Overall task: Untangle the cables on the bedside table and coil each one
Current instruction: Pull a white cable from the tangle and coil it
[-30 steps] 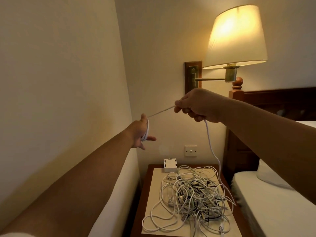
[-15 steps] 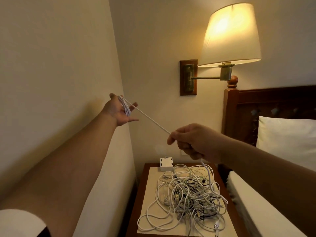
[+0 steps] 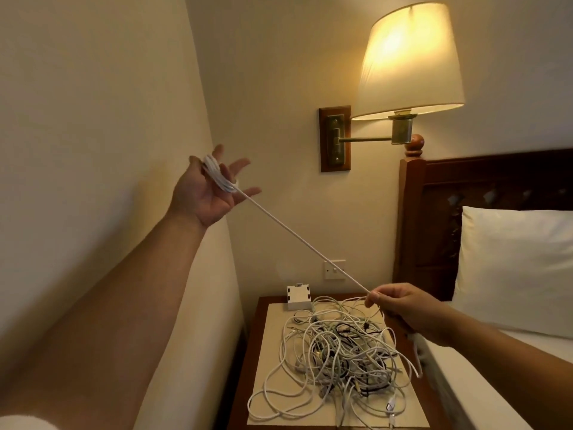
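Spread wide, high above and left of the bedside table (image 3: 252, 352): left hand (image 3: 207, 193), loops of white cable (image 3: 297, 237) wound round its fingers. Pinching that cable taut just above the table's back edge: right hand (image 3: 400, 308). Heaped on the table: tangle of cables (image 3: 338, 346), white box (image 3: 298, 297) behind.

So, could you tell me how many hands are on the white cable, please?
2. The left hand is raised by the wall, the white cable looped round its fingers; the right hand pinches the taut strand above the bedside table.
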